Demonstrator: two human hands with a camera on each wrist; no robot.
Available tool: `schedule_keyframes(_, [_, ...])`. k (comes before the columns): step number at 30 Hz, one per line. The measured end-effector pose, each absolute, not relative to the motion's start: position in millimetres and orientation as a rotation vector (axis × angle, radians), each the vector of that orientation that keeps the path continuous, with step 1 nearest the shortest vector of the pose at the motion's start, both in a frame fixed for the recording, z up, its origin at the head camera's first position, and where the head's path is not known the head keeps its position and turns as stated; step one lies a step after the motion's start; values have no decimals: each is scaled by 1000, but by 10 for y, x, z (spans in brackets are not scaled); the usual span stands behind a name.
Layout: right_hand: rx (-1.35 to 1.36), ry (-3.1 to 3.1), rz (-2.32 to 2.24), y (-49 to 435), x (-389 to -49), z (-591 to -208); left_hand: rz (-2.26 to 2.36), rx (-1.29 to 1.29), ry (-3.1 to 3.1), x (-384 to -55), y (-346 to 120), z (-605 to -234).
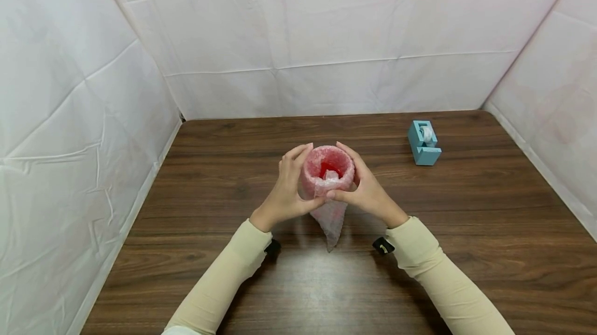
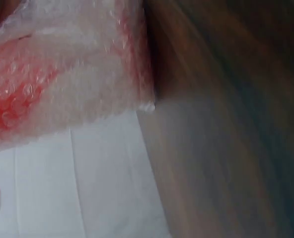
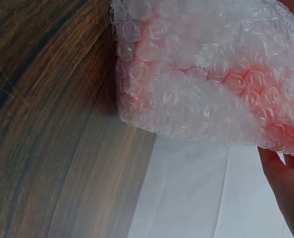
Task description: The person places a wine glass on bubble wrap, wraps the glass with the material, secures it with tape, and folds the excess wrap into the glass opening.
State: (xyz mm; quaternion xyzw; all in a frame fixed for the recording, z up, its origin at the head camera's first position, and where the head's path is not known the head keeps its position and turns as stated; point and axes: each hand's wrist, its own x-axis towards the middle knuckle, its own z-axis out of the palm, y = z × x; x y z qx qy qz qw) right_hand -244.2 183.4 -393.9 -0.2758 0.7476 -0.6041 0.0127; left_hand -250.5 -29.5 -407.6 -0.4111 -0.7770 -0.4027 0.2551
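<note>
A red, cup-like object wrapped in bubble wrap (image 1: pixel 328 171) stands at the middle of the table, its opening facing up toward the head camera. My left hand (image 1: pixel 290 187) grips the wrapped roll from the left, thumb at the near side and fingers round the far side. From the right, my right hand (image 1: pixel 366 187) holds it the same way, the two thumbs almost meeting in front. A pointed flap of bubble wrap (image 1: pixel 332 223) trails toward me below the thumbs. In the right wrist view, clear bubbles (image 3: pixel 196 104) show red beneath them.
A light blue tape dispenser (image 1: pixel 424 143) with a roll of tape stands at the back right of the dark wooden table (image 1: pixel 210 169). White sheets (image 1: pixel 326 39) hang behind the table and along both sides.
</note>
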Motion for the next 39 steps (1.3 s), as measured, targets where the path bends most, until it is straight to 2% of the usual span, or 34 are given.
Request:
schedule_keyframes(7, [-856, 2345, -1880, 1853, -2448, -3943, -1523, -1069, -2218, -2488, -272, -4125])
schedule_keyframes(14, [-847, 2363, -1878, 1874, -2438, -3933, -1736, -1038, -2246, -2497, -240, -4173])
schedule_keyframes(30, [-832, 2378, -1873, 1931, -2410, -3925, -1866, -1042, -2134, -2502, -176, -4151])
schedule_keyframes(39, [-879, 2613, -1879, 2268, -2531, -3953, -2143, -817, -2094, -2449, -202, -4073])
